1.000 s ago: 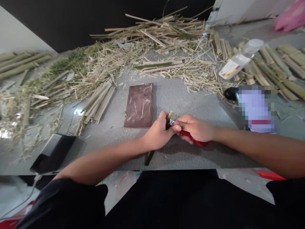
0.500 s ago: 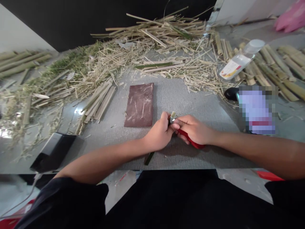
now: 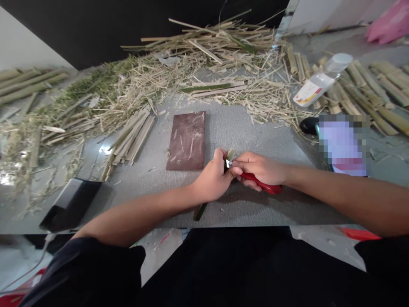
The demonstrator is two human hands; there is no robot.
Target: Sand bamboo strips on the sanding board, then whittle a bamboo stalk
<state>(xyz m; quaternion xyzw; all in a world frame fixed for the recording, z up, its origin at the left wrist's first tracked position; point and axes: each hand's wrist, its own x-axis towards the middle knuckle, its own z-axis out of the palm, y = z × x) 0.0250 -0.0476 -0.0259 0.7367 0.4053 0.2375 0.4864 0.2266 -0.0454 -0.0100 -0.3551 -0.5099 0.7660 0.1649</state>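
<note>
My left hand is closed around a bamboo strip; its pale tip pokes out above the fingers, and a dark green end shows below the wrist near the table edge. In my right hand is a knife with a red handle, its short bright blade against the strip. The two thumbs meet at the blade. Most of the strip is hidden by my left hand. Just left of the hands lies a brown leather-like pad, flat on the grey table.
Split bamboo sticks lie left of the pad. Shavings are heaped across the back. On the right are a clear bottle, a phone and bamboo pieces. A black box-like device with a cable sits front left.
My right hand has shifted slightly right, and the red handle has swung a little up and outward, showing more of the blade. My left hand stays in nearly the same place.
</note>
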